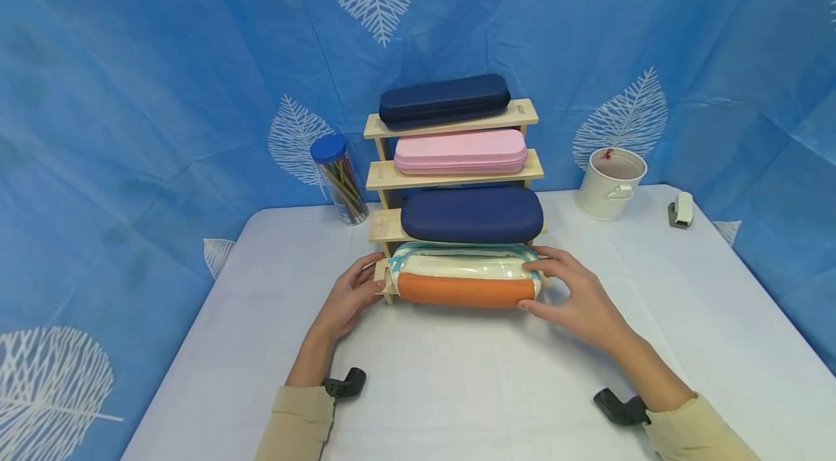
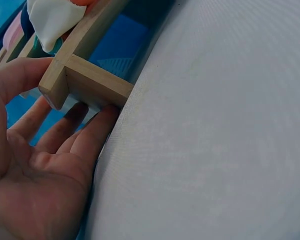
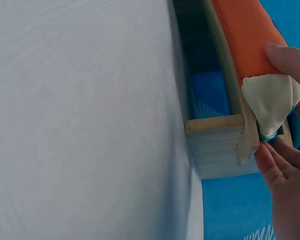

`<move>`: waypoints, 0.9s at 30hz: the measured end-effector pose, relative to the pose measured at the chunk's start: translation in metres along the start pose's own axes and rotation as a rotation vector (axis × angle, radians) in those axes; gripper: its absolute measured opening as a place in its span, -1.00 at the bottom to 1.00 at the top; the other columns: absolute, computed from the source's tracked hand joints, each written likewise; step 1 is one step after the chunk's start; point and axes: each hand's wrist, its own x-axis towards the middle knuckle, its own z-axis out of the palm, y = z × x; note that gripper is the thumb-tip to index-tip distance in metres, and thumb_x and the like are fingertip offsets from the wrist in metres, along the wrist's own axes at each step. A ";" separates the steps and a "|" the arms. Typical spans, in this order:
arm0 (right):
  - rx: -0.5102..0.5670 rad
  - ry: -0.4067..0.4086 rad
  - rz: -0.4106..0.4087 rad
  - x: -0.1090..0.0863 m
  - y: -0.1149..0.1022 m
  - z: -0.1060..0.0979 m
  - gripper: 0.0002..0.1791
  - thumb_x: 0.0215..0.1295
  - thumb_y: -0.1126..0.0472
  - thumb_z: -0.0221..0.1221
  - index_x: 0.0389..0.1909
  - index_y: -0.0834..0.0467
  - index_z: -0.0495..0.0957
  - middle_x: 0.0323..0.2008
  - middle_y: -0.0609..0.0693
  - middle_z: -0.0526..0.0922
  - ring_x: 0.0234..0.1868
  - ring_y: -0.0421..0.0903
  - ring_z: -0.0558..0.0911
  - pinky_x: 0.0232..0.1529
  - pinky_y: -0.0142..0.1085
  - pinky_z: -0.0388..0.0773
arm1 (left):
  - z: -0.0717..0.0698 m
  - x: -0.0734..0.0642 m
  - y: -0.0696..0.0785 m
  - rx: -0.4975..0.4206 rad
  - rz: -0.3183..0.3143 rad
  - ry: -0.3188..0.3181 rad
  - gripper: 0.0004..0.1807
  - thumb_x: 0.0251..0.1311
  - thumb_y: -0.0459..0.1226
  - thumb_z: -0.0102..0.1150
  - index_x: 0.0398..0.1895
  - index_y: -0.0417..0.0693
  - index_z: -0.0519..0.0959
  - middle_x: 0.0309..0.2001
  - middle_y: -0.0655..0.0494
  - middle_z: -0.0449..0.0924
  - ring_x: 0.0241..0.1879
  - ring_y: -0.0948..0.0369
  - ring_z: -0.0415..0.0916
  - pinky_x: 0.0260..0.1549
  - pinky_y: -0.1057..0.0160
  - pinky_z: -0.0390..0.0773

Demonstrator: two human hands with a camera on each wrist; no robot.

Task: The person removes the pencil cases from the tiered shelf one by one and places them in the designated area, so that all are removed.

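Note:
A wooden stepped rack [image 1: 385, 225] bears pencil cases on its tiers. On the lowest tier lies an orange and white pencil case [image 1: 466, 291] with a clear window and teal trim. My left hand [image 1: 346, 299] grips the left end of that tier; the left wrist view shows the thumb on the shelf end [image 2: 55, 82] and the other fingers by the side panel. At the case's right end, my right hand [image 1: 578, 298] pinches it, thumb on the orange front [image 3: 250, 37] and fingers behind, close to the shelf end.
Above sit a navy case [image 1: 472, 215], a pink case [image 1: 460, 151] and a dark navy case [image 1: 444, 99]. A blue-lidded tube of pencils [image 1: 342, 181] stands left of the rack. At right are a white bucket [image 1: 604, 196] and a small stapler [image 1: 682, 209] near the white table's edge [image 1: 744, 279].

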 end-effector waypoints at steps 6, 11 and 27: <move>0.015 0.010 -0.020 -0.002 0.000 -0.004 -0.42 -0.09 -0.13 0.48 0.02 -0.19 0.57 0.25 -0.11 0.38 0.02 -0.19 0.54 -0.06 -0.17 0.58 | -0.001 -0.001 -0.002 -0.011 -0.002 0.012 -0.43 0.24 -0.39 0.14 0.33 0.06 0.33 0.27 -0.09 0.36 0.19 0.01 0.39 0.03 0.11 0.51; 0.098 0.011 0.013 -0.004 0.004 -0.010 -0.45 -0.10 0.00 0.51 -0.01 -0.15 0.59 0.23 -0.09 0.38 0.14 -0.11 0.48 -0.01 -0.39 0.51 | -0.001 0.000 -0.002 -0.018 0.003 0.005 -0.43 0.23 -0.40 0.13 0.32 0.02 0.33 0.28 -0.12 0.34 0.19 -0.01 0.39 0.03 0.11 0.51; 0.134 0.093 0.097 -0.019 -0.009 -0.041 -0.54 -0.14 0.34 0.52 -0.14 0.18 0.63 0.14 0.10 0.45 0.10 -0.13 0.44 -0.10 -0.52 0.49 | 0.001 0.000 0.001 -0.019 -0.016 0.006 -0.44 0.25 -0.37 0.17 0.32 -0.01 0.32 0.28 -0.15 0.33 0.18 -0.03 0.39 0.05 0.09 0.49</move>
